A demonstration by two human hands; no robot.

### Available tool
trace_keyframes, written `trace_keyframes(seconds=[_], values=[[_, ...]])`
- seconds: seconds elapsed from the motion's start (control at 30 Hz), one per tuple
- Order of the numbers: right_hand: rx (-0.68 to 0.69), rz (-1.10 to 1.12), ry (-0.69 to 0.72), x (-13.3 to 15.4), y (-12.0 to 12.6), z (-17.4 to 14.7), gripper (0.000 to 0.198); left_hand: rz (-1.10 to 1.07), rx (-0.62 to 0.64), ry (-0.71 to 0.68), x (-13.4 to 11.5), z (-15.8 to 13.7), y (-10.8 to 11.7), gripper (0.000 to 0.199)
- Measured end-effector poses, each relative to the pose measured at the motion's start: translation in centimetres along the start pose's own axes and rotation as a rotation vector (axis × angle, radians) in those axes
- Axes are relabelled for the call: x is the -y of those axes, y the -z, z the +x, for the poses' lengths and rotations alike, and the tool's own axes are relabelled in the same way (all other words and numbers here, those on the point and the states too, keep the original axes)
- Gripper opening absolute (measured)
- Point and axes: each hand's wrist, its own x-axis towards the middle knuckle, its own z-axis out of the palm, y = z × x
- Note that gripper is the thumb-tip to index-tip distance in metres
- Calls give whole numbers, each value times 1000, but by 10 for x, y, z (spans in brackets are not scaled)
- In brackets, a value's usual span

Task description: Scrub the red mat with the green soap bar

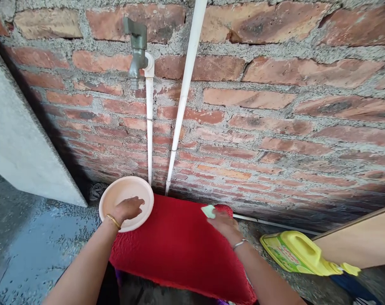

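Observation:
My left hand (126,209) grips the near rim of a pale pink plate (124,190), held just below a grey tap (137,51) on the brick wall. A gold bangle circles that wrist. My right hand (223,225) holds a small light green sponge (208,211) over the far edge of a red textured cloth (179,245). A silver bracelet sits on the right wrist. The red cloth spreads between my two forearms.
Two white pipes (182,106) run down the brick wall. A yellow detergent jug (298,254) lies on its side at the right, beside a wooden board (364,241). A grey concrete slab (17,140) stands at the left, above a wet floor (30,250).

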Motion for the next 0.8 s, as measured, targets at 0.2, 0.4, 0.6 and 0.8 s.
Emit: trace_keyframes(seconds=[0.2,0.4,0.6,0.8], values=[[135,6,380,135,-33,-10,48,-33,-21,-36,-8,17,-2,49],[190,-45,534,177,-64,-17,49,-11,4,-33,-4,18,-3,49],[137,-88,396,103,-59,0,58,-6,-6,-29,4,10,-3,46],[89,-95,36,-36,-34,-7,61,0,-25,-11,11,-3,-5,45]])
